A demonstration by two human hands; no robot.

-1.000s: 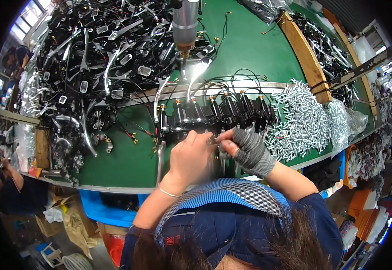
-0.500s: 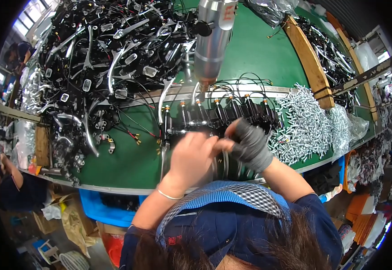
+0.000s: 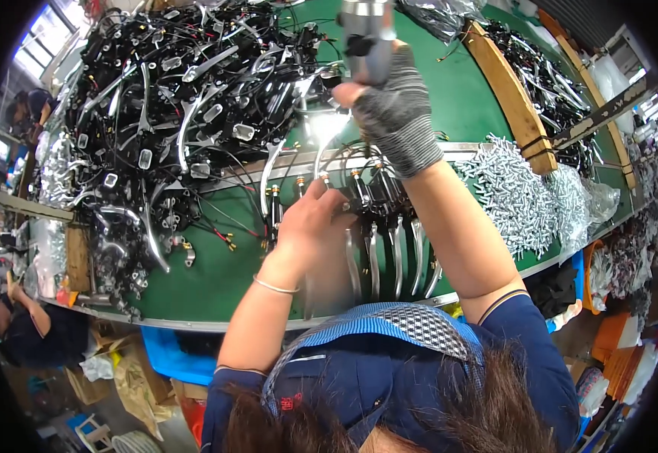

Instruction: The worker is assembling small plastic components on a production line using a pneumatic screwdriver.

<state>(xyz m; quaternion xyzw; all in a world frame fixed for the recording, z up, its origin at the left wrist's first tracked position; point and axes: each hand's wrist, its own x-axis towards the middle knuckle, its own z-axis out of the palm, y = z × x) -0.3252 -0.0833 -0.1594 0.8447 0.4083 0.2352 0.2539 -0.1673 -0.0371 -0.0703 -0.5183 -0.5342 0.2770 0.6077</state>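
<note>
Several black brake lever assemblies with silver levers (image 3: 375,260) lie in a row on the green table. My bare left hand (image 3: 306,223), with a ring bracelet at its wrist, is closed over one brake lever in this row; its fingertips are beside a brass-coloured fitting, and motion smears it a little. Above the row hangs a silver cylindrical power screwdriver (image 3: 370,49). My right hand (image 3: 400,113), in a grey striped glove with bare fingertips, is wrapped round its body. The driver's lower end is hidden by a bright glare and the hand.
A large heap of black and silver lever parts (image 3: 215,98) covers the table's far left. Many small silver bolts (image 3: 514,200) are piled at the right, next to a wooden bar (image 3: 514,98) and clear plastic bags (image 3: 574,215). A blue bin (image 3: 166,355) is below the table edge.
My right hand has left the levers, moved up and away from me, and taken hold of the power screwdriver. My left hand has shifted slightly left and forward onto the row.
</note>
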